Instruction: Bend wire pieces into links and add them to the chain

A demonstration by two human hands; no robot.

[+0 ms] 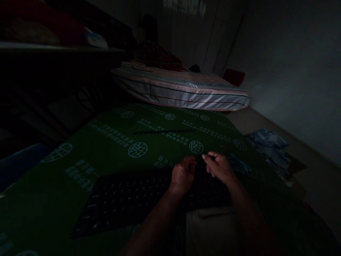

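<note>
The room is very dim. My left hand [183, 175] and my right hand [217, 166] are close together above the far edge of a dark mat or woven piece [128, 202] that lies on a green printed sheet [112, 142]. The fingers of both hands are curled in a pinch. A thin dark strand seems to run between them, too dark to name. A long dark beaded strip [162, 131] lies farther out on the green sheet, apart from both hands.
A striped mattress [181, 89] with dark bundled cloth [160, 57] lies beyond the sheet by the wall. Blue-white crumpled fabric [269, 144] sits on the floor at right. Dark shelving [53, 49] stands at left, and a red object [233, 76] rests by the wall.
</note>
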